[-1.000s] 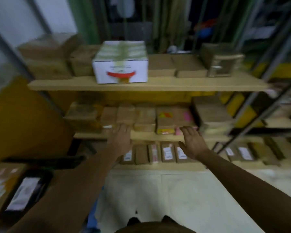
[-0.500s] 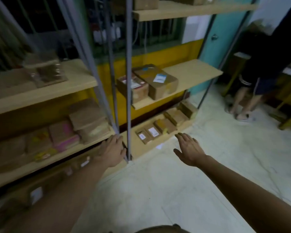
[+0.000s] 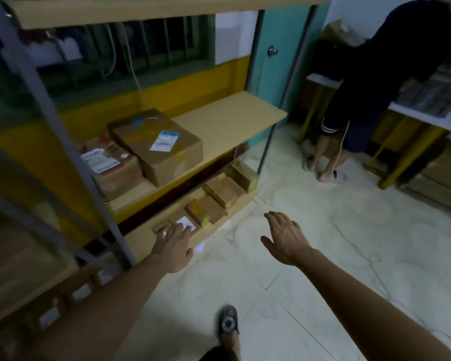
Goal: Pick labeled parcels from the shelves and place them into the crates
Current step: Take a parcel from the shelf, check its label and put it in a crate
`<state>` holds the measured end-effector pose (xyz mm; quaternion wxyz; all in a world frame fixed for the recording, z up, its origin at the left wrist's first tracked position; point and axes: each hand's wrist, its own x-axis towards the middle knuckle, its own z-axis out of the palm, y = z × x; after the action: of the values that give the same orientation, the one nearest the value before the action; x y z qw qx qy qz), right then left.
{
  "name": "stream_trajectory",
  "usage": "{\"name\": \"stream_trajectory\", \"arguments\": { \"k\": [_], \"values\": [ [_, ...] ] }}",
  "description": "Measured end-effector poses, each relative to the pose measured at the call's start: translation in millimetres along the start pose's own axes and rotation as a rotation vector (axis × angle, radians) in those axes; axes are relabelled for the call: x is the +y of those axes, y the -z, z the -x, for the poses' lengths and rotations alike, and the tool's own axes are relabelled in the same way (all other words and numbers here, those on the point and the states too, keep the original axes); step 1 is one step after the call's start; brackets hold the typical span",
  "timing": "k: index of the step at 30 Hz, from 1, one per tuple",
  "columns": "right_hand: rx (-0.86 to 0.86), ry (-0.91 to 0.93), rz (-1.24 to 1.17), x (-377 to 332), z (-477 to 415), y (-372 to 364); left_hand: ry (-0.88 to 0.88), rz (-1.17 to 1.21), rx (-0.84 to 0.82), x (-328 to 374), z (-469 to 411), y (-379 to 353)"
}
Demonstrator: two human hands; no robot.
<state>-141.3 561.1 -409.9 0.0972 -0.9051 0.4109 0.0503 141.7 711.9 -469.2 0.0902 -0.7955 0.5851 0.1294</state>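
Observation:
My left hand reaches with spread fingers over the near end of the bottom shelf, just short of a small brown parcel with a white label. More small brown parcels lie in a row along that shelf. Both hands hold nothing. My right hand hovers flat above the floor, to the right of the shelf. On the middle shelf sit a large brown box with a blue-white label and a smaller labeled box.
A grey metal upright stands left of my left hand. Another person in dark clothes stands at the right by a yellow-legged table. A teal door is behind the shelf. Pale tiled floor stretches to the right. My foot shows below.
The view has swung right from the first rack to this one. My left hand has moved past the upright toward the bottom-shelf parcels. The right hand stays spread over the floor.

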Motion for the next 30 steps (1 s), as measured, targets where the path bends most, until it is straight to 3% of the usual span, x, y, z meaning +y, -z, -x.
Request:
{"name": "stream_trajectory", "arguments": {
  "k": [9,12,15,21,26,30],
  "values": [
    [-0.04,-0.085,-0.037,110.2,-136.8,36.2,0.015,0.107,-0.008,48.3,-192.9,62.3],
    [-0.075,-0.035,-0.019,125.8,-183.6,32.9,0.18,0.309,0.044,47.6,-220.4,52.8],
    [-0.157,0.071,-0.009,121.6,-242.0,6.0,0.34,0.376,0.077,24.2,-233.3,-2.2],
    [-0.253,0.383,0.105,87.9,-371.5,-139.0,0.578,0.325,0.062,-10.2,-248.3,-108.8],
    [-0.329,0.588,0.158,40.9,-448.0,-324.4,0.707,0.246,-0.094,-51.9,-261.0,-288.3],
    [-0.204,0.74,0.157,-1.5,-531.4,-455.9,0.759,0.163,-0.081,-106.1,-322.4,-421.7]
  ]
}}
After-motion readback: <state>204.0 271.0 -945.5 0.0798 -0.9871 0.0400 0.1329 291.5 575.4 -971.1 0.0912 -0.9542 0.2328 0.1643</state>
